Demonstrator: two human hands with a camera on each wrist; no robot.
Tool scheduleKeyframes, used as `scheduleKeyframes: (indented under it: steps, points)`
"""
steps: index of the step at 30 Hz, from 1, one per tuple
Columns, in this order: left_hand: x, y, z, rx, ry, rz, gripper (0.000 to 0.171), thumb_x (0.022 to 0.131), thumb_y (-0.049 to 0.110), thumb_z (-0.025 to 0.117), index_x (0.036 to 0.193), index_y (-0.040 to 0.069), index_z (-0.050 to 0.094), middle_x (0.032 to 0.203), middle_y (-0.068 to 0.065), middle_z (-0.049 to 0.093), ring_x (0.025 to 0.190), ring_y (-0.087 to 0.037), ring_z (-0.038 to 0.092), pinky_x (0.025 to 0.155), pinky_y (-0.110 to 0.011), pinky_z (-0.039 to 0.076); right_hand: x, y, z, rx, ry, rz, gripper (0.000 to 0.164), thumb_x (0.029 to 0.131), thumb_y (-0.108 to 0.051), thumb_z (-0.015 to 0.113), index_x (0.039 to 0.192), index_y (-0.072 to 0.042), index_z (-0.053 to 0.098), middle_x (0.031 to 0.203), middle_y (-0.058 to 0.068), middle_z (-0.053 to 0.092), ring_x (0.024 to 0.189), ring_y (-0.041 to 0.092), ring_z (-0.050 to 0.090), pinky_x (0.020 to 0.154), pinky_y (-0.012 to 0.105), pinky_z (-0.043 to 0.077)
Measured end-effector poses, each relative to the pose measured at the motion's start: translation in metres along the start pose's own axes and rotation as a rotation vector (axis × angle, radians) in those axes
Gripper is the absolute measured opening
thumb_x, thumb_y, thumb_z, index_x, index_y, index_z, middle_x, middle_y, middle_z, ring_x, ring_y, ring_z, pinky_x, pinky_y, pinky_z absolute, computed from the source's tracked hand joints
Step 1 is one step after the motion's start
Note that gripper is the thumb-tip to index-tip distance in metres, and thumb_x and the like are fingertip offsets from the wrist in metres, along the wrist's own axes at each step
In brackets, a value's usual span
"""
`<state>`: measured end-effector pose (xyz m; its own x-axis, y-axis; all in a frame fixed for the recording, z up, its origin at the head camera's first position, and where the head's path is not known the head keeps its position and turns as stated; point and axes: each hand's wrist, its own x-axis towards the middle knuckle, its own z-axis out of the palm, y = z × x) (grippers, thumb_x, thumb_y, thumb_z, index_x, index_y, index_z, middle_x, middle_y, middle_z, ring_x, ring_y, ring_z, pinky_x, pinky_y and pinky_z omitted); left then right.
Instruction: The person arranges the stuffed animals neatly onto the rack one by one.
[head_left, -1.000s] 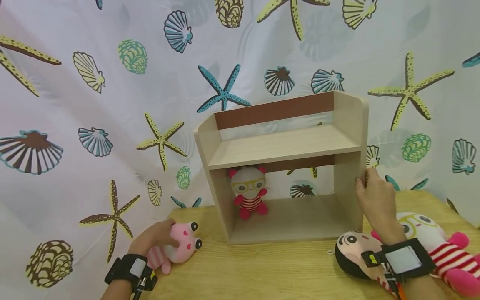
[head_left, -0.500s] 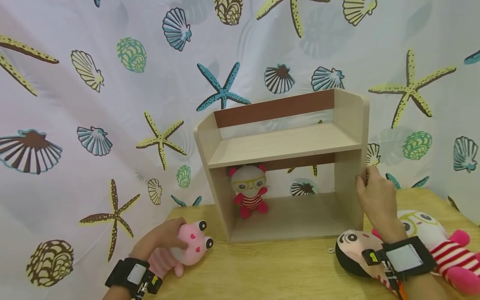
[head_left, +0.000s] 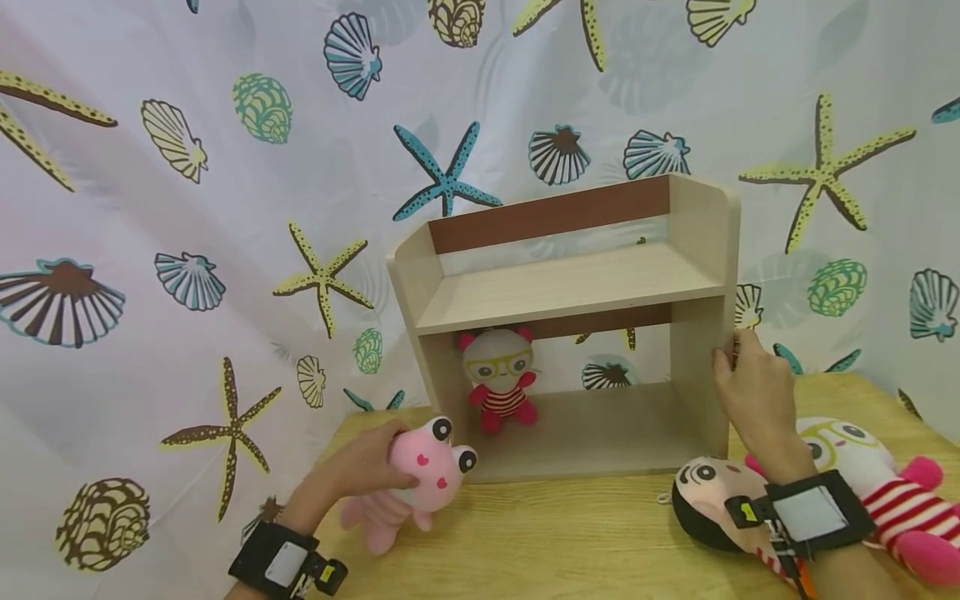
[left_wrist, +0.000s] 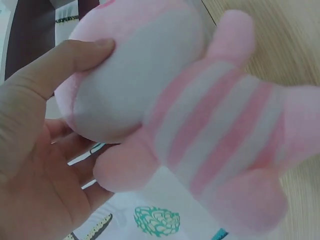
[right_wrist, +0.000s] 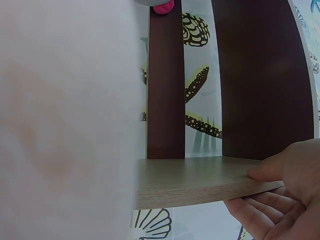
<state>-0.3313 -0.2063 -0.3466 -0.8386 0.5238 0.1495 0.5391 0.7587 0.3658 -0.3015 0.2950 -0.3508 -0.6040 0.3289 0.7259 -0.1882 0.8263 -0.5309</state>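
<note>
A pink plush frog (head_left: 423, 475) with bulging black-and-white eyes and a striped body is gripped by the head in my left hand (head_left: 375, 458). The left wrist view shows the thumb (left_wrist: 90, 52) pressed on its pale face and the other fingers behind the head. It tilts just in front of the shelf's lower left corner. My right hand (head_left: 757, 387) holds the right side panel of the small wooden shelf (head_left: 577, 287); in the right wrist view, thumb and fingers straddle the panel edge (right_wrist: 210, 192). A plush panda (head_left: 502, 379) with yellow glasses sits inside the lower compartment at left.
Under my right forearm lie a black-haired plush doll (head_left: 712, 504) and a larger plush (head_left: 900, 500) with glasses and red stripes. The wooden table (head_left: 570, 533) carries the shelf. Behind stands a curtain (head_left: 315, 150) printed with shells and starfish.
My left hand has carried the plush frog rightward from the table's left side to the front of the shelf's left corner. My right hand keeps its hold on the side panel.
</note>
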Motion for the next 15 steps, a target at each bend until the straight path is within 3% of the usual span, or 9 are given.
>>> scheduleKeyframes:
  steps: [7,15]
  points:
    - [0.005,0.013,0.01,-0.078,0.059,0.106,0.071,0.078,0.032,0.086,0.138,0.009,0.054,0.116,-0.002,0.066,0.097,-0.017,0.063,0.089,-0.042,0.052,0.0,-0.001,0.001,0.004,0.003,-0.01,0.025,0.094,-0.003,0.062,0.105,0.018,0.055,0.083,0.038,0.061,0.066,0.052,0.061,0.054,0.059,0.047]
    - [0.018,0.029,0.02,-0.189,0.125,0.102,0.068,0.079,0.038,0.085,0.134,0.01,0.056,0.115,0.001,0.065,0.096,-0.014,0.063,0.082,-0.034,0.054,0.0,-0.001,0.0,-0.002,0.002,-0.005,0.026,0.094,-0.003,0.061,0.108,0.018,0.054,0.085,0.039,0.061,0.066,0.052,0.062,0.055,0.059,0.048]
